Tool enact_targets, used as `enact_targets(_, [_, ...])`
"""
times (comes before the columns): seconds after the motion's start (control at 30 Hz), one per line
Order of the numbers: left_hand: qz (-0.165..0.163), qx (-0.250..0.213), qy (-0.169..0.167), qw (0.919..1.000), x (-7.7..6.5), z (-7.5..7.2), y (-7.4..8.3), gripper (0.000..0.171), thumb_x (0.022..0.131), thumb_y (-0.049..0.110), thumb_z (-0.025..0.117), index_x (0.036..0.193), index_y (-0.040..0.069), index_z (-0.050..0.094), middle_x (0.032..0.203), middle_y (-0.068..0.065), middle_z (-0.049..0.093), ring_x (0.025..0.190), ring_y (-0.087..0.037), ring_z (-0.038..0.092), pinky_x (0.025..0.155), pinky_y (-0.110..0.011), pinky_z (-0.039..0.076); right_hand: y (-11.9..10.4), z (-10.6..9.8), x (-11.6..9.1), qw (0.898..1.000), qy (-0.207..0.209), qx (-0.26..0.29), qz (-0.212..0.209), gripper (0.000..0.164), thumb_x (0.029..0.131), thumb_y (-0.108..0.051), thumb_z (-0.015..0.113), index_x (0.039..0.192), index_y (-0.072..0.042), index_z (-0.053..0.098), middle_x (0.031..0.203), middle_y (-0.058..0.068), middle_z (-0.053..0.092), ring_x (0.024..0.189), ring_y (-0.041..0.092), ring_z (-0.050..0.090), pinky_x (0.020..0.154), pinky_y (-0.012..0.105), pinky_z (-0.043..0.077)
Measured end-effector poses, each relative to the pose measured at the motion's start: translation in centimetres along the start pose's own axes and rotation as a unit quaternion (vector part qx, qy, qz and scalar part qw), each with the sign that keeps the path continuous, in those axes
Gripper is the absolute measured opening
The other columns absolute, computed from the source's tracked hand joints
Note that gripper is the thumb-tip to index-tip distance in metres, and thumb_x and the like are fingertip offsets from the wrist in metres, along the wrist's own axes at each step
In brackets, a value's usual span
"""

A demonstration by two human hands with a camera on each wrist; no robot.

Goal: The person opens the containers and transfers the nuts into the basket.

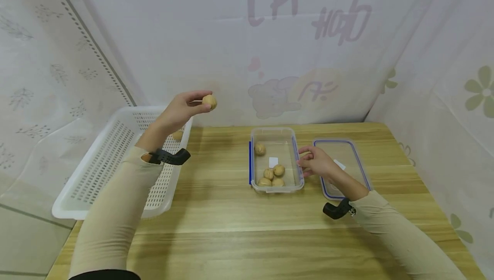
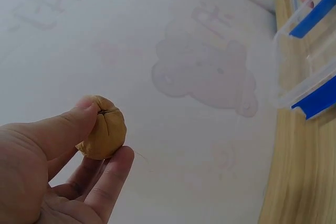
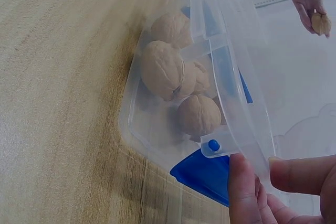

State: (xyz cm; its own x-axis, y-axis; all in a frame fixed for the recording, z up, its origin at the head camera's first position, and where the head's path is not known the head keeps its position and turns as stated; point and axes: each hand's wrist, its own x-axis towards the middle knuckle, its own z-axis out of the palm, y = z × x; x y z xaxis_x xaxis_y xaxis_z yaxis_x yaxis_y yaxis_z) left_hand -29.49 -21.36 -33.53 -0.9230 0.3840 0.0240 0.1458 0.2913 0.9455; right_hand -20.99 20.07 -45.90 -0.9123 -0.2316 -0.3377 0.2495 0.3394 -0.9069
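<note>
My left hand (image 1: 178, 110) pinches a walnut (image 1: 209, 101) between thumb and fingertips, raised above the table between basket and container. In the left wrist view the walnut (image 2: 107, 129) shows a dark crack at its top. My right hand (image 1: 317, 163) holds the right rim of a clear plastic container (image 1: 283, 189) with blue side latches. Seen from the right wrist, the thumb and fingers lie on either side of the rim. Several walnuts (image 3: 165, 72) sit inside the container, most grouped at its near end and one walnut (image 1: 260, 149) farther back on the left.
A white perforated basket (image 1: 73, 205) stands on the left, partly behind my left arm, with a walnut (image 1: 178, 135) showing at its right side. The clear lid (image 1: 332, 143) with a blue seal lies right of the container, under my right forearm. A printed curtain (image 1: 216, 57) hangs behind the wooden table (image 1: 231, 245).
</note>
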Motion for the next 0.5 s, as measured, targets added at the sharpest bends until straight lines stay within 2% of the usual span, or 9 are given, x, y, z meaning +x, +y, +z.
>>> enact_targets(0.23, [0.0, -0.005, 0.034, 0.9994, -1.0, -2.1, -1.0, 0.056, 0.102, 0.012, 0.064, 0.152, -0.002, 0.042, 0.136, -0.007, 0.056, 0.116, -0.01, 0.061, 0.117, -0.042, 0.035, 0.0, 0.1, 0.0, 1.0, 0.002, 0.003, 0.003, 0.044, 0.101, 0.002, 0.059, 0.141, 0.008, 0.041, 0.11, 0.023, 0.062, 0.082, 0.019, 0.064, 0.069, 0.032, 0.062])
enact_targets(0.5, [-0.026, 0.009, 0.06, 0.9978, -2.0, -4.6, -2.7, 0.061, 0.103, 0.017, 0.063, 0.156, 0.0, 0.037, 0.135, -0.004, 0.056, 0.112, -0.005, 0.06, 0.116, -0.038, 0.037, 0.0, 0.2, 0.0, 1.0, 0.001, 0.005, -0.002, 0.045, 0.1, 0.002, 0.059, 0.141, 0.009, 0.041, 0.107, 0.022, 0.063, 0.082, 0.019, 0.063, 0.069, 0.033, 0.062])
